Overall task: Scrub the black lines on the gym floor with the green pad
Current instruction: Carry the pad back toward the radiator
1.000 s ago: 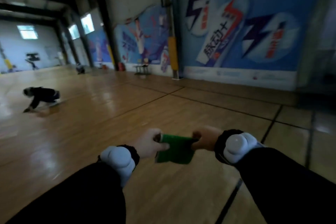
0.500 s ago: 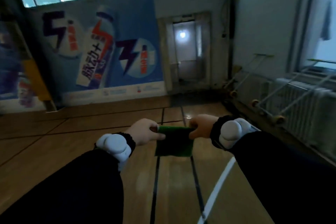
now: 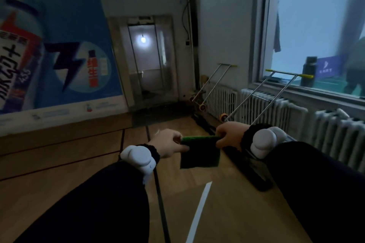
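A green scrubbing pad (image 3: pixel 199 153) hangs in the air in front of me, held by its top edge. My left hand (image 3: pixel 167 142) pinches its upper left corner and my right hand (image 3: pixel 230 135) pinches its upper right corner. Both arms wear black sleeves with white wrist devices. Below the pad lies the wooden gym floor (image 3: pixel 59 193). A black line (image 3: pixel 161 199) runs along it from under my left wrist toward me. Other thin black lines (image 3: pixel 59 165) cross the boards at the left. The pad does not touch the floor.
A white line (image 3: pixel 199 211) slants across the floor at lower centre. White radiators (image 3: pixel 276 112) stand along the right wall under a window, with metal carts (image 3: pixel 258 94) leaning on them. A door (image 3: pixel 147 65) and dark mat (image 3: pixel 158 113) are ahead. A blue banner (image 3: pixel 59 49) covers the left wall.
My view has swung right, from the open court and banner wall to the corner with the door and radiators. Both hands keep the same hold on the pad.
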Demonstrator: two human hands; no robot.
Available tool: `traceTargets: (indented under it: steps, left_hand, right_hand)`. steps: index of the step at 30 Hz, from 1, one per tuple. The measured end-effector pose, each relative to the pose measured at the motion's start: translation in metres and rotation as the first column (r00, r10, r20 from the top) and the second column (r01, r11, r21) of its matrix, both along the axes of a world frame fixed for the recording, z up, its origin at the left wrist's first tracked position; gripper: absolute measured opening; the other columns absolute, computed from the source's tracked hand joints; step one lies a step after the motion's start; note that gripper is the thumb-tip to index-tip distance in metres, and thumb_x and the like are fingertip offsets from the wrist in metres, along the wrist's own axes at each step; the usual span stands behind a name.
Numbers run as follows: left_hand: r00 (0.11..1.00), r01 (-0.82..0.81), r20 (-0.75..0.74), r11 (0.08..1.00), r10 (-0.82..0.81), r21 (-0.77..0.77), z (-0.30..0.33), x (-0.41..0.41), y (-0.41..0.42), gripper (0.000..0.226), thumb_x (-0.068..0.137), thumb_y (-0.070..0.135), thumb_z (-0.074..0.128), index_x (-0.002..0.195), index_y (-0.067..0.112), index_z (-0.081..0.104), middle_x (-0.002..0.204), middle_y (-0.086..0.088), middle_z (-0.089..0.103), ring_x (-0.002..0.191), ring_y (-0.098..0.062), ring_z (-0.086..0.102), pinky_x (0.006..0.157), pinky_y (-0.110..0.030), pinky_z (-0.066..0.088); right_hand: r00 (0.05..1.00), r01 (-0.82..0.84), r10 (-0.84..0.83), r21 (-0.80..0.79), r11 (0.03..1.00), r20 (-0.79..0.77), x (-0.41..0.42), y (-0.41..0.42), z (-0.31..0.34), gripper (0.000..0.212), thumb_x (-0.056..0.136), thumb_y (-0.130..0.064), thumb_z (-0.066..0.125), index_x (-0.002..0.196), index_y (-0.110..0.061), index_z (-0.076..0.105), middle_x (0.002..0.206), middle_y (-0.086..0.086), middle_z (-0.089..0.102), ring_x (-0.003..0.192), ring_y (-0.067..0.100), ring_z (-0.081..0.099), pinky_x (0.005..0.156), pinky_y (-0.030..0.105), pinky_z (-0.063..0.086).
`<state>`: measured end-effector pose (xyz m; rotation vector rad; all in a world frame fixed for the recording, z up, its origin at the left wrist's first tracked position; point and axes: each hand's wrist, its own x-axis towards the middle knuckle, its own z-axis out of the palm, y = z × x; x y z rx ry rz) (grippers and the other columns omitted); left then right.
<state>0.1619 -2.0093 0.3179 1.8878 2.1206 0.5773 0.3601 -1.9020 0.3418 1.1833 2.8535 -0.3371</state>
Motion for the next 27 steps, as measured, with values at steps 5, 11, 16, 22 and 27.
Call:
traceTargets:
  steps: [5, 11, 16, 22, 27]
  left_hand:
    - [0.999, -0.047, -0.023, 0.998, 0.048, 0.038, 0.002, -0.056, 0.078, 0.021, 0.081, 0.035, 0.072, 0.083, 0.014, 0.067, 0.086, -0.003, 0.065, 0.085, -0.021, 0.059, 0.074, -0.033, 0.043]
    - [1.000, -0.016, -0.019, 1.000, 0.017, 0.022, -0.015, -0.159, 0.212, 0.015, 0.079, 0.037, 0.073, 0.078, 0.026, 0.064, 0.082, 0.004, 0.064, 0.085, -0.016, 0.060, 0.073, -0.028, 0.044]
    - [0.999, 0.037, 0.014, 0.999, -0.037, 0.009, -0.009, -0.224, 0.319, 0.012, 0.080, 0.033, 0.073, 0.077, 0.028, 0.062, 0.080, 0.008, 0.063, 0.085, -0.013, 0.060, 0.072, -0.024, 0.042]
    - [0.990, 0.132, 0.043, 0.991, -0.132, 0.008, -0.004, -0.274, 0.468, 0.011, 0.080, 0.030, 0.074, 0.081, 0.022, 0.065, 0.078, 0.007, 0.063, 0.083, -0.013, 0.060, 0.071, -0.023, 0.043]
    - [0.978, 0.207, 0.021, 0.978, -0.208, 0.017, -0.025, -0.289, 0.603, 0.017, 0.079, 0.032, 0.074, 0.085, 0.017, 0.067, 0.084, 0.002, 0.065, 0.087, -0.015, 0.060, 0.077, -0.029, 0.045]
  right_hand:
    - [0.998, -0.036, 0.037, 0.017, 0.999, -0.057, -0.055, 0.079, -0.003, 0.033, 0.090, -0.031, 0.060, 0.111, -0.006, 0.060, 0.098, 0.004, 0.054, 0.090, 0.019, 0.052, 0.075, 0.027, 0.041]
    - [0.997, -0.027, 0.028, 0.013, 1.000, -0.078, -0.152, 0.203, -0.023, 0.030, 0.090, -0.028, 0.060, 0.111, -0.007, 0.061, 0.102, 0.007, 0.060, 0.093, 0.020, 0.056, 0.080, 0.030, 0.045]
    - [0.997, 0.032, -0.030, 0.027, 0.999, -0.071, -0.212, 0.298, -0.007, 0.029, 0.091, -0.028, 0.060, 0.112, -0.008, 0.060, 0.097, 0.002, 0.053, 0.090, 0.016, 0.051, 0.083, 0.029, 0.046]
    - [0.990, 0.125, -0.126, -0.014, 0.992, -0.065, -0.253, 0.425, -0.008, 0.027, 0.090, -0.026, 0.059, 0.109, -0.007, 0.062, 0.104, 0.008, 0.062, 0.102, 0.026, 0.060, 0.088, 0.035, 0.049]
    - [0.977, 0.205, -0.206, -0.015, 0.979, -0.052, -0.268, 0.555, -0.025, 0.011, 0.087, -0.027, 0.060, 0.089, -0.016, 0.061, 0.087, 0.002, 0.060, 0.082, 0.020, 0.060, 0.076, 0.033, 0.052]
